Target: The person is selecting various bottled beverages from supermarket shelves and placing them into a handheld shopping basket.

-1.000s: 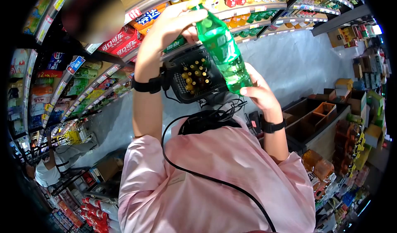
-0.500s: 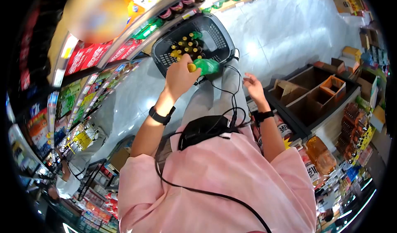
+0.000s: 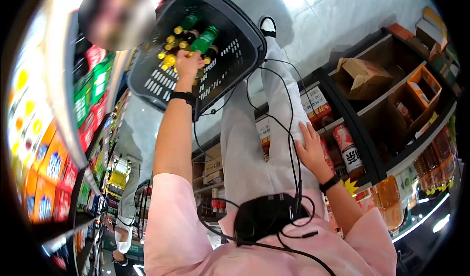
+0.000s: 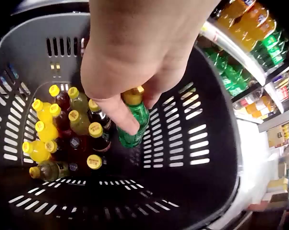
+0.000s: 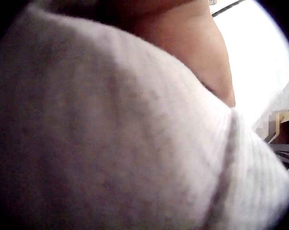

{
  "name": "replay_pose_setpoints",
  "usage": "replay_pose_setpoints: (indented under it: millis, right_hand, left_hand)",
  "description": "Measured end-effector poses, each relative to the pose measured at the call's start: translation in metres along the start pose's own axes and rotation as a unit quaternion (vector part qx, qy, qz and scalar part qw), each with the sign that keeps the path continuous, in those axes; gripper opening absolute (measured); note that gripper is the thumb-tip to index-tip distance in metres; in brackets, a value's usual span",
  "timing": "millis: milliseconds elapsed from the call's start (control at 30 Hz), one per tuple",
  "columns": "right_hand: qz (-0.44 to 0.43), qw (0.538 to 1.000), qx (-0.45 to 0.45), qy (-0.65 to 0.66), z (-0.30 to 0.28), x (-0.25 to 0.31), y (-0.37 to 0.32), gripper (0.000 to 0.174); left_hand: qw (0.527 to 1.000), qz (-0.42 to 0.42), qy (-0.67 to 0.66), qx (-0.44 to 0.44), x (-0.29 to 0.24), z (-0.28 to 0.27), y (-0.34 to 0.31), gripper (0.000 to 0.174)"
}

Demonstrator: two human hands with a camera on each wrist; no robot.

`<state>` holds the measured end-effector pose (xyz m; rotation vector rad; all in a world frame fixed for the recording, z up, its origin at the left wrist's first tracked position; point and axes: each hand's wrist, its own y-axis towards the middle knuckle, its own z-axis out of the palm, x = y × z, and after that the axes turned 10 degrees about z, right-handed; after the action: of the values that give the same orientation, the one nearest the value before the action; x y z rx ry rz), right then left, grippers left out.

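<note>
My left hand (image 3: 188, 64) reaches down into a dark grey plastic basket (image 3: 235, 11) with slotted walls. Its fingers and thumb grip a green drink bottle (image 4: 130, 139) near the yellow cap; the bottle slants inside the basket. Beside it in the left wrist view stand several small bottles with yellow caps, among them a yellow drink bottle (image 4: 47, 130) and a dark drink bottle (image 4: 100, 141). One small bottle (image 4: 53, 169) lies on its side. My right hand (image 3: 312, 151) rests on the thigh of the light grey trousers (image 5: 111, 134), fingers extended.
Drink shelves (image 3: 68, 144) line the left side. To the right is a display with open cardboard boxes (image 3: 364, 75) and large bottles (image 3: 347, 148). Black cables (image 3: 289, 109) hang over my legs. A person in a white top (image 3: 122, 241) is behind at lower left.
The green bottle went from being held up in both hands to down inside the basket in my left hand. My right hand let go and came to my thigh. My view tilted downward.
</note>
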<state>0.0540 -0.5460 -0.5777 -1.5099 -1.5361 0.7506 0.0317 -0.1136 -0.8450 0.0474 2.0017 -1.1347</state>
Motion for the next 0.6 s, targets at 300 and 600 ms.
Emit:
replay_pose_setpoints:
  millis: [300, 600]
  right_hand:
    - [0.051, 0.997, 0.054, -0.018, -0.042, 0.027, 0.032, 0.068]
    - [0.039, 0.997, 0.061, -0.018, -0.046, 0.039, 0.038, 0.065]
  left_hand:
    - [0.995, -0.017, -0.070, -0.069, 0.055, 0.050, 0.103, 0.039]
    - [0.982, -0.056, -0.134, -0.118, 0.047, 0.047, 0.123, 0.042]
